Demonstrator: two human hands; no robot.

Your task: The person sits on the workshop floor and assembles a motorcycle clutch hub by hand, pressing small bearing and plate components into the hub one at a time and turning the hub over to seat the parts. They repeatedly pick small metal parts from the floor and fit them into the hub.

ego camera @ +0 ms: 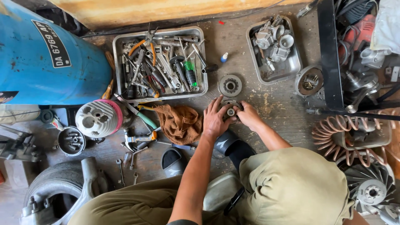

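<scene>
Both forearms reach forward from a crouch, knees in olive trousers spread either side, and meet at one spot on the wooden floor. The left hand (213, 119) lies palm down with fingers spread and curled over the near-left rim of a round metal clutch part (230, 109); the right hand (249, 115) comes in from the other side, fingers bent and closed on the part's right edge, thumb near its centre hub. So both hands clasp that one part, which sits on the floor between them.

Far left of the grip, beyond everything else, stands one blue body panel (41, 54). Low on that side lies one tyre (56, 183). Straight beyond the hands and a little left is the larger of two metal trays, the tool tray (121, 46), heaped with wrenches and screwdrivers too tangled to count. Beyond and to the right is the smaller tray (293, 66) holding one carburettor. One finned cylinder (99, 118) lies well left of the grip. One brown rag (179, 123) lies just beside the left hand. One toothed disc (230, 85) lies just beyond the hands, apart from them. Two black sandals show under the arms.
</scene>
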